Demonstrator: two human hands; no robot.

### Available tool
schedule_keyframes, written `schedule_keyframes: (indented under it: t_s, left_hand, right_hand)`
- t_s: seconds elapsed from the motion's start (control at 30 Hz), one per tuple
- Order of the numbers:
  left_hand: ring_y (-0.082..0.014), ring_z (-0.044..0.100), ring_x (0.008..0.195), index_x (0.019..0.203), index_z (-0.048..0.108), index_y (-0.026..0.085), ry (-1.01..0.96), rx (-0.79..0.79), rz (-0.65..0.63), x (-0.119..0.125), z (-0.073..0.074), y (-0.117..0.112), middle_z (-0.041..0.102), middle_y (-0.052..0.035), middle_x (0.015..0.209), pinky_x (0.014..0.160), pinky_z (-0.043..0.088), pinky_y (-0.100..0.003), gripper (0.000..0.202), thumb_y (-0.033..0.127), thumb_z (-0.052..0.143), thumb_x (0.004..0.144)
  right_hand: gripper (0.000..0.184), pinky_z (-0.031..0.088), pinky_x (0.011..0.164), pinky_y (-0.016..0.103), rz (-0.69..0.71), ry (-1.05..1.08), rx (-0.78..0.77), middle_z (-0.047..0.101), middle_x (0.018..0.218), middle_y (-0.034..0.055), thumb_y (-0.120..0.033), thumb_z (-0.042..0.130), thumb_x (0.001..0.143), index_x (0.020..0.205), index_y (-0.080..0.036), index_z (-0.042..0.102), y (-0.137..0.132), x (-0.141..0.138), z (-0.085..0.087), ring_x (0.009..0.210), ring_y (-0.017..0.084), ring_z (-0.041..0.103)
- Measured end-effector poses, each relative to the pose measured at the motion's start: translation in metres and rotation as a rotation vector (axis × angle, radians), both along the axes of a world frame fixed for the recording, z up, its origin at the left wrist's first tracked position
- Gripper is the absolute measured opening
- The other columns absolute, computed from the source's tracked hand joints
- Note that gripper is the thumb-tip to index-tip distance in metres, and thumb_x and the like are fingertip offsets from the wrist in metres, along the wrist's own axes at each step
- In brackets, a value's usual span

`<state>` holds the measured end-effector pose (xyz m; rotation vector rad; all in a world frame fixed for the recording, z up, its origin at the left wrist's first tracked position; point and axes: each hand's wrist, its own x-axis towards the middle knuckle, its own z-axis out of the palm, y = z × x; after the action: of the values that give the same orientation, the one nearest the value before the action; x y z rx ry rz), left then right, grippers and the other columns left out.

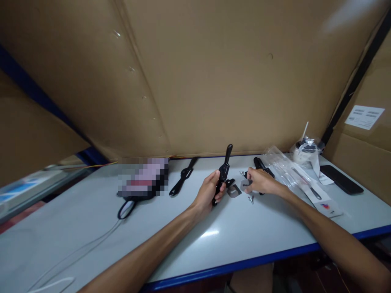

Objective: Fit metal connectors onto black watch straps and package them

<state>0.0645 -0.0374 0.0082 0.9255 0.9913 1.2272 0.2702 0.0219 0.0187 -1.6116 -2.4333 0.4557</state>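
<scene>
My left hand (210, 188) is closed around a black spokeshave body (224, 169), held tilted above the table with one handle pointing up. My right hand (261, 181) reaches down to its right, thumb and fingers pinching a thin grey metal spokeshave blade (245, 186). Between the hands lies a second slotted blade (234, 191), with a small black part (229, 182) beside it. Small silver screws (251, 200) lie near my right fingertips. Another black spokeshave (259, 163) is partly hidden behind my right hand. One more spokeshave body (184, 176) lies to the left of my left hand.
On the right are clear plastic packaging (301, 181), a bagged cup with a straw (305, 152) and a black phone-like slab (341, 179). A blurred-out pouch (146, 179) and a white cable (88, 246) lie left. Cardboard walls (214, 81) enclose the white table (195, 240).
</scene>
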Motion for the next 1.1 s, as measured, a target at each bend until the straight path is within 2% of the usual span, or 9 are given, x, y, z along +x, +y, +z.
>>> schedule_keyframes:
  t_s: [0.1,0.23,0.33,0.43,0.53,0.67,0.77,0.97,1.1]
  left_hand:
    - [-0.004,0.022,0.034,0.086,0.046,0.022,-0.032,-0.033,0.001,-0.001,0.003,-0.001,0.042,0.0092,0.051,0.035,0.014,-0.015,0.033,0.051,0.059,0.092]
    - [-0.0038,0.019,0.034,0.084,0.05,0.019,-0.022,-0.069,-0.012,-0.003,0.005,0.0,0.036,0.009,0.049,0.034,0.011,-0.015,0.03,0.046,0.052,0.097]
    - [-0.0041,0.021,0.035,0.085,0.054,0.017,-0.024,-0.076,-0.013,-0.004,0.005,0.001,0.037,0.0078,0.05,0.034,0.014,-0.016,0.027,0.04,0.048,0.098]
    - [-0.0046,0.027,0.037,0.085,0.053,0.017,-0.02,-0.053,-0.034,-0.004,0.004,0.001,0.042,0.0061,0.054,0.035,0.02,-0.016,0.023,0.036,0.048,0.097]
    - [-0.0064,0.036,0.038,0.082,0.05,0.018,0.029,-0.024,-0.055,-0.001,0.001,0.0,0.048,0.0041,0.056,0.036,0.026,-0.017,0.027,0.04,0.05,0.097]
    - [-0.0044,0.027,0.035,0.081,0.049,0.019,0.077,-0.001,-0.084,0.002,0.001,-0.004,0.044,0.0064,0.054,0.034,0.02,-0.016,0.031,0.046,0.054,0.095]
    - [-0.0029,0.021,0.036,0.081,0.049,0.018,0.075,-0.006,-0.091,0.002,0.004,-0.005,0.038,0.0086,0.053,0.034,0.014,-0.015,0.033,0.048,0.053,0.096]
    - [-0.0029,0.018,0.037,0.08,0.047,0.019,0.075,-0.016,-0.104,0.002,0.005,-0.005,0.035,0.0091,0.052,0.034,0.013,-0.015,0.038,0.053,0.051,0.095]
    - [-0.0027,0.018,0.037,0.074,0.041,0.021,0.094,-0.001,-0.135,0.003,0.002,-0.005,0.035,0.0087,0.052,0.034,0.013,-0.015,0.048,0.064,0.052,0.092]
  right_hand:
    - [0.043,0.037,0.061,0.024,-0.011,0.038,0.0,0.072,0.098,0.0031,-0.026,0.087,0.065,0.103,-0.021,0.068,0.003,0.001,0.0,0.086,0.019,0.067]
    - [0.017,0.034,0.06,0.026,0.028,0.0,-0.026,0.069,0.076,0.0017,-0.022,0.083,0.068,0.07,-0.019,0.066,0.002,0.002,0.007,0.078,0.019,0.064]
    - [0.025,0.034,0.061,0.027,0.046,0.049,0.006,0.064,0.063,0.0006,-0.023,0.076,0.076,0.058,-0.019,0.059,0.0,0.003,0.012,0.072,0.018,0.063]
    - [0.028,0.035,0.059,0.026,0.04,0.252,-0.054,0.058,0.055,-0.0022,-0.024,0.066,0.086,0.06,-0.02,0.054,-0.002,0.001,0.014,0.058,0.014,0.057]
    - [0.025,0.034,0.049,0.023,0.065,0.557,-0.293,0.053,0.052,-0.0059,-0.024,0.062,0.09,0.067,-0.019,0.052,-0.005,-0.005,0.014,0.045,0.009,0.046]
    - [0.02,0.041,0.046,0.022,0.079,0.843,-0.512,0.058,0.059,-0.003,-0.023,0.067,0.086,0.069,-0.017,0.058,-0.01,-0.013,0.013,0.048,0.009,0.052]
    - [0.023,0.042,0.045,0.021,0.069,0.915,-0.533,0.06,0.061,-0.0008,-0.026,0.07,0.085,0.067,-0.016,0.059,-0.013,-0.015,0.012,0.049,0.009,0.053]
    - [0.026,0.041,0.044,0.021,0.066,0.961,-0.554,0.06,0.061,-0.0005,-0.03,0.069,0.088,0.069,-0.017,0.059,-0.012,-0.015,0.006,0.048,0.009,0.053]
    - [0.026,0.042,0.045,0.021,0.095,0.986,-0.571,0.059,0.063,-0.0009,-0.029,0.064,0.092,0.07,-0.017,0.057,-0.013,-0.015,0.005,0.049,0.008,0.052]
